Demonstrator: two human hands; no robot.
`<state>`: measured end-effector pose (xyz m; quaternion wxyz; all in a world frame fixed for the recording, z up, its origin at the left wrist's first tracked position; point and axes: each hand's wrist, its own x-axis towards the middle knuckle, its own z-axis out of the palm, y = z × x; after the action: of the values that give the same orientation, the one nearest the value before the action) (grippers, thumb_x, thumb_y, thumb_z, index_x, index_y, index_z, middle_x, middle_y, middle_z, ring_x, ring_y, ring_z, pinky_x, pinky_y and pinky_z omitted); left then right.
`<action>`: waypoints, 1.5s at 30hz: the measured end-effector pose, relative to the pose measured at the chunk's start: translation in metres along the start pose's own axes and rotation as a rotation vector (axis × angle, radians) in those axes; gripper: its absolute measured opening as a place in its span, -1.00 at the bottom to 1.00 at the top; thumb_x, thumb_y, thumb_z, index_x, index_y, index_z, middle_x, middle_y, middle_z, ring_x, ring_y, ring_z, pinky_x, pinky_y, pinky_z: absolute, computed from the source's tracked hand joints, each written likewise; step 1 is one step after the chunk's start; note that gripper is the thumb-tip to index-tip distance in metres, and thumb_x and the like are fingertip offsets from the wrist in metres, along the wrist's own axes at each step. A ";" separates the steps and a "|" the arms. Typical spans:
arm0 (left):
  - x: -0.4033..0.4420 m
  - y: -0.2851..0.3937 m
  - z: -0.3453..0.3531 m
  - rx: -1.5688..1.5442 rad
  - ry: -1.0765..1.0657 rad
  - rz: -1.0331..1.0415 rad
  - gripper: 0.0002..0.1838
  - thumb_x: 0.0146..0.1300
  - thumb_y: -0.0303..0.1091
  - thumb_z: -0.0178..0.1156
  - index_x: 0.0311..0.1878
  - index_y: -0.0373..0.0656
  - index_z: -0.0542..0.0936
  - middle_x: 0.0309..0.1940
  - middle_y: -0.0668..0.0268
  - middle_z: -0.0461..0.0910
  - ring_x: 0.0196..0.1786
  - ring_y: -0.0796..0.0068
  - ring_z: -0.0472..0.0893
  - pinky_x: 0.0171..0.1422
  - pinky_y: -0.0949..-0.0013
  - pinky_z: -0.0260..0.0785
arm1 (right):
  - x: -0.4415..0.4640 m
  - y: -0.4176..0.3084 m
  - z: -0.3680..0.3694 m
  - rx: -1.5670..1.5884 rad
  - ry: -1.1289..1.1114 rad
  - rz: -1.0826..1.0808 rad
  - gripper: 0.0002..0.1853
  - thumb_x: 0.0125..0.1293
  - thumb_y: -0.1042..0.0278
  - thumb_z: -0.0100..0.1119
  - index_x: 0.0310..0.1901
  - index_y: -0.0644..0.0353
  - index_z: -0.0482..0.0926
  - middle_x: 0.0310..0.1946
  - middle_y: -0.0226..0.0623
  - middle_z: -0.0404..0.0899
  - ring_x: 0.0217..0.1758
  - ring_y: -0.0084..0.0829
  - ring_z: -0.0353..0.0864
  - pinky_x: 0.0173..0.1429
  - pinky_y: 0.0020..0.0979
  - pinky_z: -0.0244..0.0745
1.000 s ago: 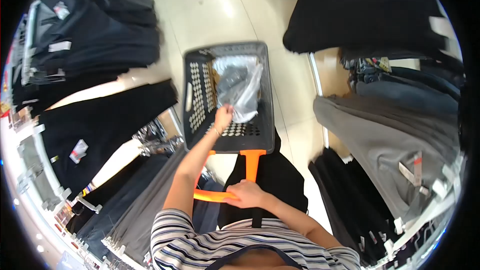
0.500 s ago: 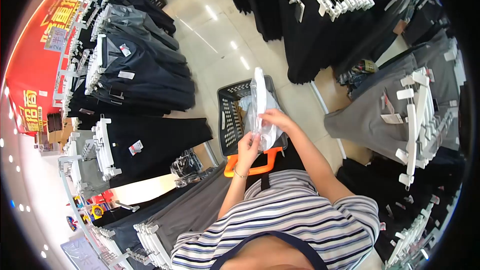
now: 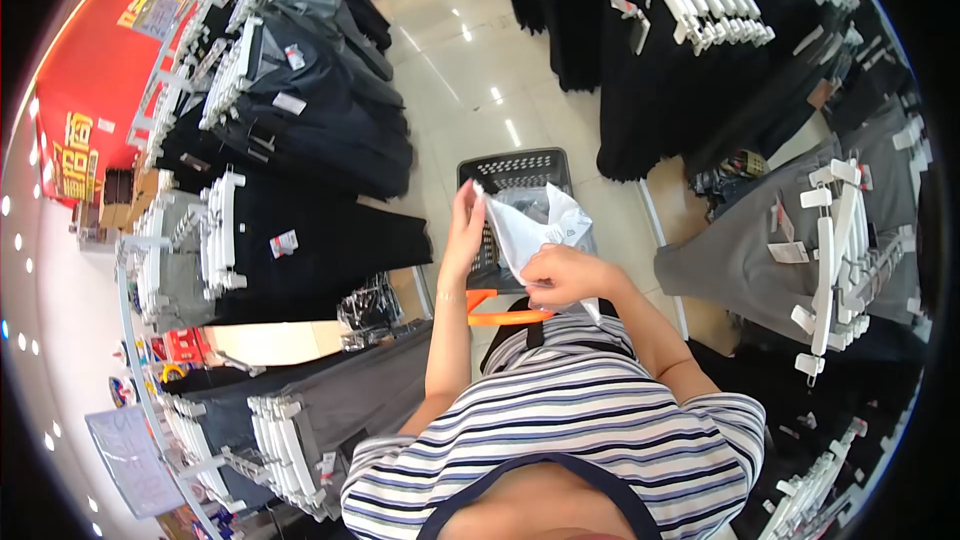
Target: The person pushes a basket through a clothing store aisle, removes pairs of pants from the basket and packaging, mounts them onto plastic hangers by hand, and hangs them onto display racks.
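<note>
A striped-shirted person [image 3: 560, 400] stands behind an orange handle [image 3: 505, 318], right hand [image 3: 568, 275] closed on the near edge of a white plastic package [image 3: 525, 228], left hand [image 3: 464, 230] pinching its far left corner. The package is lifted and spread above a gray basket [image 3: 512, 154], not set down; whether it is opened cannot be told. Beyond, hanging dark garments [image 3: 330, 235] line a tiled aisle [image 3: 470, 120].

My right hand [image 3: 565, 275] is off the orange handle [image 3: 500, 319], clenched on the plastic bag [image 3: 525, 230]. Left hand [image 3: 462, 235], up out of the basket [image 3: 512, 153], pinches a corner. Half-second ago: bag upright, narrow. Now slanted, spread wider, hands farther apart.
</note>
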<state>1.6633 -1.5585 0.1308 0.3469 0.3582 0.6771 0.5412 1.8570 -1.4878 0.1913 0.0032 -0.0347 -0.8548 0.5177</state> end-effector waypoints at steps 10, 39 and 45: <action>0.001 -0.020 0.031 -0.241 -0.214 0.067 -0.69 0.40 -0.25 -0.10 0.10 -0.19 0.29 0.14 0.30 0.33 0.14 0.53 0.33 0.24 0.45 0.12 | -0.052 -0.024 0.002 -0.093 0.230 -0.095 -0.85 -0.03 0.38 0.09 -0.62 0.20 0.36 -0.68 -0.29 0.36 -0.52 -0.28 0.38 -0.20 -0.37 0.25; -0.066 0.045 0.050 -0.384 -0.091 0.354 -0.80 0.38 -0.25 -0.04 -0.30 -0.17 0.38 -0.39 0.44 0.41 -0.33 0.74 0.33 -0.24 0.63 0.20 | -0.040 -0.049 0.017 -0.393 0.930 -0.021 -0.81 0.05 0.43 0.25 -0.26 0.19 0.53 -0.28 -0.27 0.50 -0.15 -0.26 0.44 0.00 -0.31 0.28; -0.074 0.030 0.042 -0.453 0.058 0.279 -0.79 0.38 -0.26 -0.05 -0.30 -0.19 0.40 -0.38 0.42 0.44 -0.34 0.72 0.36 -0.23 0.62 0.22 | -0.041 -0.050 0.033 -0.388 0.986 -0.019 -0.82 0.03 0.47 0.26 -0.29 0.22 0.52 -0.42 -0.27 0.45 -0.27 -0.25 0.44 -0.13 -0.34 0.32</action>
<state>1.7402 -1.5973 0.1590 0.3207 0.3455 0.4925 0.7316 1.8939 -1.5425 0.2217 0.4028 -0.2663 -0.8323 0.2723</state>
